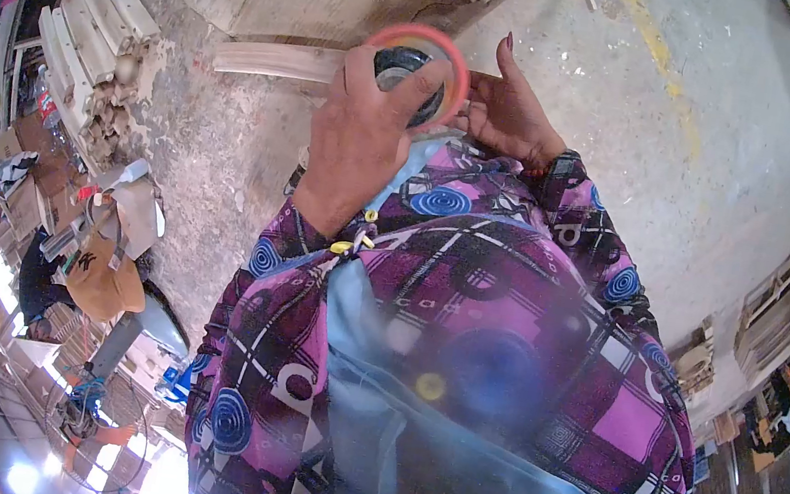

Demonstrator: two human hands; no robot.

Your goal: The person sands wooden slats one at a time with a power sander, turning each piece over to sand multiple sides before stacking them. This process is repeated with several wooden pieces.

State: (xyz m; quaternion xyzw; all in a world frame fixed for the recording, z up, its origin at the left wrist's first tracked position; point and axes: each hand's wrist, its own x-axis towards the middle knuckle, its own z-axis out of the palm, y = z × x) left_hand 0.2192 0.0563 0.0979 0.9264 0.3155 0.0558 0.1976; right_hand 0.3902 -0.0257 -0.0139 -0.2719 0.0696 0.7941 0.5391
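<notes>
My left hand (pixel 360 136) grips a round, wheel-like thing with a red-orange rim (pixel 460 82) and a dark hub, its fingers lying over the hub. The exact kind of this round thing I cannot tell. To its right is my right hand (pixel 519 118), palm partly showing and thumb stretched upward. The other fingers bend toward the rim and are partly hidden by it. A pale wooden strip (pixel 275 60) runs left from behind my left hand. Below both hands, light blue cloth (pixel 355 312) hangs over my patterned purple clothing.
Stacked wooden pieces (pixel 92 33) lie at the left, with a bottle (pixel 44 102) beside them. A person in an orange-tan garment (pixel 103 277) is at the lower left. More timber (pixel 780 311) is piled at the right. A yellow line (pixel 655 46) crosses the worn grey surface.
</notes>
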